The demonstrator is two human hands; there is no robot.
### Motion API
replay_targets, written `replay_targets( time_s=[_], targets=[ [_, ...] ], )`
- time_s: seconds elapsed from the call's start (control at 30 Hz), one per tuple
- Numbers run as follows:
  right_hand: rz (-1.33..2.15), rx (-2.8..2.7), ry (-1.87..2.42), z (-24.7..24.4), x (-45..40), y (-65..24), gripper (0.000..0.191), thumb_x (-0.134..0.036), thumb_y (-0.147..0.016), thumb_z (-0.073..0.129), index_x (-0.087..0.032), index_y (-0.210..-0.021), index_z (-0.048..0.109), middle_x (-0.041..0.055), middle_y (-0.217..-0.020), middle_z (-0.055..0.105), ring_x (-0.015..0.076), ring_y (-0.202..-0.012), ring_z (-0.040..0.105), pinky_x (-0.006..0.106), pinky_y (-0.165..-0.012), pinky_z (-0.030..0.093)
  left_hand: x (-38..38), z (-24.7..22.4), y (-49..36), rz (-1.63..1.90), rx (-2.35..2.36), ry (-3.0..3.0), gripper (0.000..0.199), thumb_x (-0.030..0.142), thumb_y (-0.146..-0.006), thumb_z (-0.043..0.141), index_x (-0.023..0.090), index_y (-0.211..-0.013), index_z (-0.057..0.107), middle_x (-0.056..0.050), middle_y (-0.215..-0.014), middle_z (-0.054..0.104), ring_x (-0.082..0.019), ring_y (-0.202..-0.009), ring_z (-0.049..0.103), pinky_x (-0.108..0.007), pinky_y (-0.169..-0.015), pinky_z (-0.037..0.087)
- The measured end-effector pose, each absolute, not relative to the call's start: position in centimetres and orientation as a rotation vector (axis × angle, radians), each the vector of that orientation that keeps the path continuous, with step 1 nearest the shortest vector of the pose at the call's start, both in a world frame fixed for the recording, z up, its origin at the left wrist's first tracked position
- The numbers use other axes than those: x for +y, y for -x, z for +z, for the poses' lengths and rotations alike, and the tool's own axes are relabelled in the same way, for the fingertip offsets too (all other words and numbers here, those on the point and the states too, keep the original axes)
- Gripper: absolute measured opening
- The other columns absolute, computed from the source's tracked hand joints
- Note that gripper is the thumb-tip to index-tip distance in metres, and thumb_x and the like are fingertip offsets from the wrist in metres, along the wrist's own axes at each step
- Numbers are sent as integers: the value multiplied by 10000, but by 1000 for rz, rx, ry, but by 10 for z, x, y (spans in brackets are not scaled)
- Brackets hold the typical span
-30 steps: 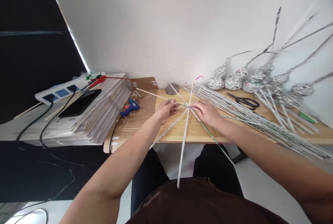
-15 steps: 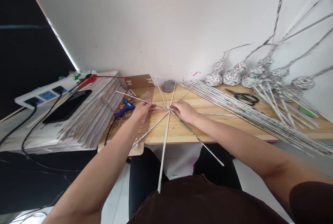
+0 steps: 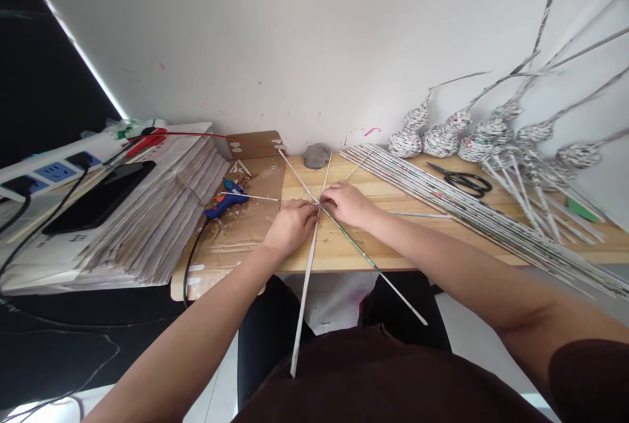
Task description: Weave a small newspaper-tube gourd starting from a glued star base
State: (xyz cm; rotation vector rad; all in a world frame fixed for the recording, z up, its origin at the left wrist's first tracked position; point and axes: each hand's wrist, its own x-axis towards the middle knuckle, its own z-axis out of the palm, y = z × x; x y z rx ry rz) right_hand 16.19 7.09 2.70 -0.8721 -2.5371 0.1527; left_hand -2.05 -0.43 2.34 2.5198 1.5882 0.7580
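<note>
A wooden counter (image 3: 334, 256) stretches across, with a paper stack (image 3: 167, 226) at left and a rod bundle (image 3: 491, 228) at right. Between them lies a star of crossed paper rods (image 3: 310, 259), overhanging the near edge. At its crossing, the right hand (image 3: 346, 203) pinches the rods; the left hand (image 3: 293, 221) curls beside it, its grip hidden. Scissors (image 3: 466, 182) lie far right.

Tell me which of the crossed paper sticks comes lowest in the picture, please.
The plain white stick, its tip over the brown shirt; the green-marked stick ends higher, and the other visible tips higher still.
</note>
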Motion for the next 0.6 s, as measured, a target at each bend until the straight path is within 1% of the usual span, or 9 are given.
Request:
replay_targets(
  time_s=[0.07,0.17,0.27,0.37,0.43,0.5,0.6],
  targets=[
    [144,-2563,841,27,72,-162,117,-108,-865,616,-144,-863,727,94,-844,726,221,-838,622,328,-817,419,-3,21,22,797,1616,-2514,209,219,-904,566,160,-1057,695,-102,-1060,703,-229,-1016,624,-346,-938,486],
    [145,-2609,787,28,75,-163,128,-89,-861,613,-138,-873,731,92,-849,732,218,-829,624,328,-820,425,1,22,23,800,1667,-2492,219,215,-921,535,153,-1046,705,-102,-1023,708,-225,-973,632,-344,-921,494],
    [157,-2656,726,28,78,-165,143,-65,-846,615,-142,-874,732,82,-866,736,213,-832,622,326,-841,427,5,23,22,738,1664,-2519,258,192,-938,484,180,-1039,722,-89,-1010,710,-217,-965,630,-336,-914,493],
    [148,-2696,688,28,79,-166,161,-43,-843,598,-133,-865,729,93,-869,728,216,-847,610,326,-857,423,7,22,21,697,1637,-2560,315,138,-928,452,202,-1079,721,-84,-1033,704,-213,-975,620,-329,-909,488],
    [112,-2727,681,29,77,-164,177,-38,-853,573,-129,-860,724,103,-857,713,223,-854,592,330,-848,419,9,22,22,667,1617,-2580,321,132,-924,451,206,-1086,718,-84,-1031,700,-215,-973,612,-329,-906,486],
    [55,-2760,685,29,75,-162,199,-40,-872,541,-127,-862,719,110,-841,695,231,-852,569,334,-823,412,12,23,23,629,1608,-2591,303,138,-923,456,199,-1066,716,-86,-1013,698,-220,-967,604,-332,-901,484],
    [-33,-2814,685,31,72,-156,226,-47,-900,501,-120,-862,711,115,-827,677,234,-837,543,336,-803,396,18,25,25,571,1617,-2597,290,106,-909,440,174,-975,714,-92,-967,692,-225,-951,597,-330,-883,484]
  ],
)
